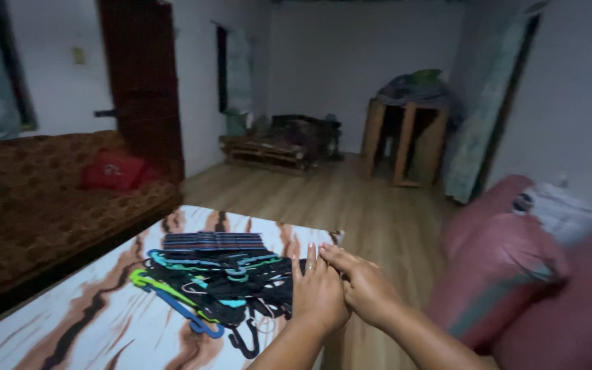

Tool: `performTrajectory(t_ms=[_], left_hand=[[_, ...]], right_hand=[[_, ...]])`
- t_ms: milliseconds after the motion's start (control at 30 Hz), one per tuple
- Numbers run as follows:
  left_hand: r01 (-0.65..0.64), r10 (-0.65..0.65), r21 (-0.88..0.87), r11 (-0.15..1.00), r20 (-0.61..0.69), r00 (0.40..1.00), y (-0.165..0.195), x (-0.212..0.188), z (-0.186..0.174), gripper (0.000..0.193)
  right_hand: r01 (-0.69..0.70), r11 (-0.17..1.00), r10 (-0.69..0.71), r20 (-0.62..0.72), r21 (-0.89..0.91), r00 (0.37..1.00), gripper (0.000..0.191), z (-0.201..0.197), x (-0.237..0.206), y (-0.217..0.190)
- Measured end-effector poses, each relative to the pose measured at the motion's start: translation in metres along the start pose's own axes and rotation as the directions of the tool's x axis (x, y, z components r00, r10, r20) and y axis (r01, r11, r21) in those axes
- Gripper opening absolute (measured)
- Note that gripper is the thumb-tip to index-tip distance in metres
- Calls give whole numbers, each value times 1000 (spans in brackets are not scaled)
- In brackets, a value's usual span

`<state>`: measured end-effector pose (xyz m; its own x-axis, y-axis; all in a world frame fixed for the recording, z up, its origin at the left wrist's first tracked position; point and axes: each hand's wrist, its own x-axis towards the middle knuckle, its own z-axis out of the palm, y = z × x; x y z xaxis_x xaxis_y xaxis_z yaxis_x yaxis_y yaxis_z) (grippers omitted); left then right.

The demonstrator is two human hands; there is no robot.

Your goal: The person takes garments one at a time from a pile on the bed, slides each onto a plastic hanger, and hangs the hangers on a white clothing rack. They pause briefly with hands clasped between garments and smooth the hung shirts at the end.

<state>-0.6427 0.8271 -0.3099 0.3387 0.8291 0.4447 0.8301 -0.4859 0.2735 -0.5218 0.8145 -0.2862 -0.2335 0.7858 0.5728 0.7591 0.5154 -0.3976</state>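
On the patterned bed cover (104,322), both flat, empty hands, left hand (318,296) and right hand (364,288), press light, stiff, tangle-prone plastic hangers (214,284); best gripped by the bunched hooks.

Heap of clothes hangers (220,288) — black, blue, green, teal, tangled flat on patterned table, beside folded striped cloth (212,241)

The pile of hangers (214,288) is lying on the table (104,329), and a folded cloth (212,241) is lying just behind the pile. The left hand (318,291) is resting flat at the right of the pile, touching it. The right hand (364,288) is touching the left hand's right side. The sofa (42,199) is sitting left of the pile, and a cushion (112,170) is lying on it.
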Motion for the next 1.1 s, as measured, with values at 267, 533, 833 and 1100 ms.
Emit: performTrajectory(t_ms=[267,533,833,1100], left_hand=[[144,-146,42,989,48,988,-46,33,22,89],[219,-221,89,972,11,975,-112,59,78,83],[455,-477,152,877,169,862,-161,53,93,99],[568,-587,148,810,172,791,-194,36,115,93]], right_hand=[[84,987,-95,81,133,992,72,50,52,41],[-107,993,85,332,48,939,80,102,80,77],[-147,989,121,509,11,852,60,193,93,163],[9,999,16,556,-43,831,46,243,114,194]])
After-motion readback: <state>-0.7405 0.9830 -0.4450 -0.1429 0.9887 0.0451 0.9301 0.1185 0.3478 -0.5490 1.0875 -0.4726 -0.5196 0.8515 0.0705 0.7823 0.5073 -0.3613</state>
